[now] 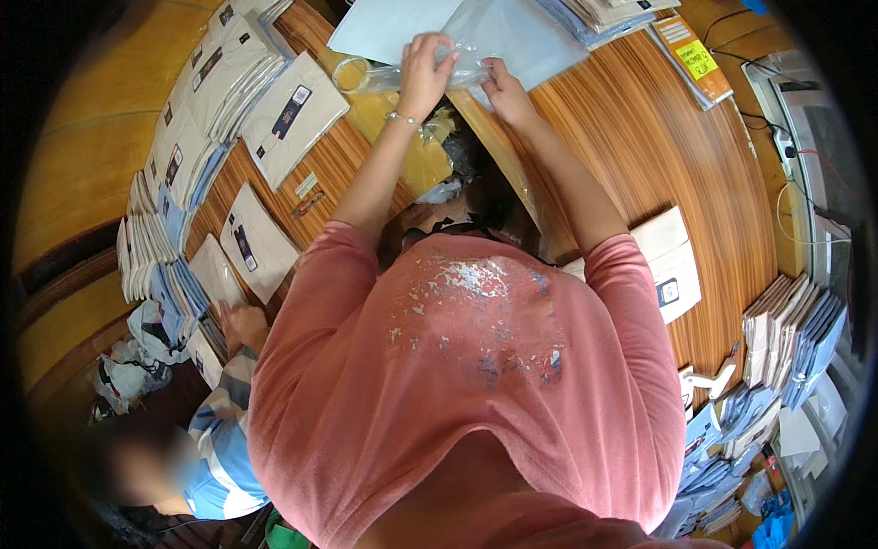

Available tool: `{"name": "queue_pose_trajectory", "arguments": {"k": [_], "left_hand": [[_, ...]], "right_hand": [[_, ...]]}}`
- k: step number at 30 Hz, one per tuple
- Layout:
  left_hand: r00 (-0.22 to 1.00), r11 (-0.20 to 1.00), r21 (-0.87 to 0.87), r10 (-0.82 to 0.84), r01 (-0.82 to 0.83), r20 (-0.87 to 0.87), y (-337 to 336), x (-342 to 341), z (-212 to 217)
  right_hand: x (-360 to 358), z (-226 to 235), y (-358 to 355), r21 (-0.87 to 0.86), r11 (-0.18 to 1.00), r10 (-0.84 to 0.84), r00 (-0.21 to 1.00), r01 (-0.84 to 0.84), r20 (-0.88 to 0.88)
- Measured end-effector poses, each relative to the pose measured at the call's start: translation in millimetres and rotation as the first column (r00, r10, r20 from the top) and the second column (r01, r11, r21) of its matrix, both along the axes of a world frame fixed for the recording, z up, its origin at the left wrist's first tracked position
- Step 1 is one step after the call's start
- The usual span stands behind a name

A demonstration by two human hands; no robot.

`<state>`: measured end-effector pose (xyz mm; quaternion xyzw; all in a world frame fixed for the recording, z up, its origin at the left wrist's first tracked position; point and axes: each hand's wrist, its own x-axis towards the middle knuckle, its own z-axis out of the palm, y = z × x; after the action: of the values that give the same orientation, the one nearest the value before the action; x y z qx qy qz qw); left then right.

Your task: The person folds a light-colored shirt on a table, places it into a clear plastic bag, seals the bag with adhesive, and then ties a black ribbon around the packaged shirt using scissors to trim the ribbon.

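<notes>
Right hand pinches clear, creased plastic film; left hand: I cannot tell the grip. Wood-grain tabletop extends to its right edge.

Table with cloth stacks left, notebook right, plastic bag between

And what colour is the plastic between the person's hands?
The plastic is clear and colourless; the head view shows it.

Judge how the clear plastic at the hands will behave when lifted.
The clear plastic is likely floppy, since it bunches into wrinkles. It's probably light, as it looks thin and see-through. Its shiny glare suggests it may slide in a loose grip.
</notes>
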<state>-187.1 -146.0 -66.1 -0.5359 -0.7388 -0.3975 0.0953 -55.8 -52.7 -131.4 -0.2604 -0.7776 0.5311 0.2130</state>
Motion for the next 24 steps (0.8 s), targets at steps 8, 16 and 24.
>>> {"name": "queue_pose_trajectory", "arguments": {"k": [8, 16, 24], "left_hand": [[0.798, 0.561, -0.803, -0.569, 0.201, -0.197, 32.1, -6.1, 45.8], [0.876, 0.736, -0.62, -0.457, 0.273, -0.158, 27.2, -55.2, 121.0], [0.88, 0.91, 0.261, -0.389, 0.321, 0.274, -0.1, -89.2, 255.7]], "right_hand": [[6.5, -19.7, -4.0, 0.116, 0.993, 0.041, 0.991, -0.026, -0.125], [5.5, -12.5, -5.4, 0.138, 0.99, 0.005, 0.995, 0.009, -0.1], [1.5, -31.8, 5.8, -0.134, 0.989, 0.025, 0.972, -0.057, -0.233]]}}
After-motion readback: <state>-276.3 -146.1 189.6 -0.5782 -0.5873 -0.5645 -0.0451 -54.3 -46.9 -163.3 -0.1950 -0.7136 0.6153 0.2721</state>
